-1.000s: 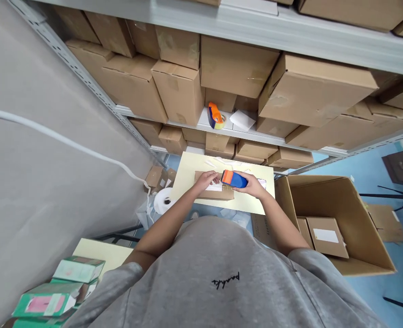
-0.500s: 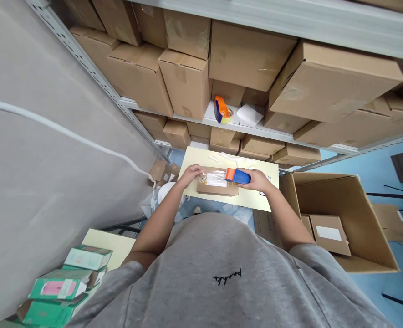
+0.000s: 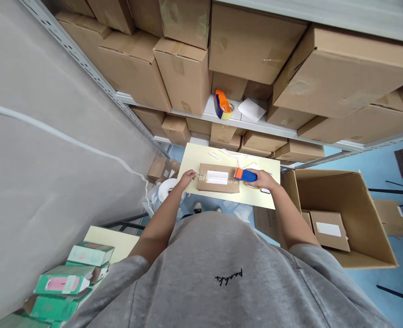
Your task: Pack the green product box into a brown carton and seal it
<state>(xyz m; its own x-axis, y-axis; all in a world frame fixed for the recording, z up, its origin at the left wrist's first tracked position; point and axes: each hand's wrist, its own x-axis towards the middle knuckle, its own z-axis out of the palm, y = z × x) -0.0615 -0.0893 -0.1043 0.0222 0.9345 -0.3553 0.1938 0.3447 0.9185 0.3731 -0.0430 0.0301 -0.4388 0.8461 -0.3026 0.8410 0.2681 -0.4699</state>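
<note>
"Starting at the left, with the rectangular brown cardboard box (image 3: pixel 218 187) as the clock's centre, what came first?"

"Green-and-white cardboard cartons (image 3: pixel 64 279) sat stacked at eight o'clock, and a round white roll (image 3: pixel 167 187) lay nearer, between eight and nine."

"And the left hand (image 3: pixel 187 177)?"

"It was at nine, just beside the box; its fingertips pinched a strip of clear tape (image 3: pixel 202 177)."

"The box itself?"

"It lay on a pale yellow tabletop (image 3: pixel 195 157), a white rectangular paper label (image 3: pixel 217 177) on top, the tape stretched across from nine to three. At twelve, an orange-and-purple tape dispenser (image 3: pixel 222 101) rested on a white metal shelf (image 3: pixel 256 126)."

"The right hand (image 3: pixel 263 179)?"

"At three; its fingers were wrapped round a blue-and-orange plastic tape dispenser (image 3: pixel 247 175) by the box's edge."

"Farther right?"

"A large open brown carton (image 3: pixel 327 191) stood between three and four."
</note>
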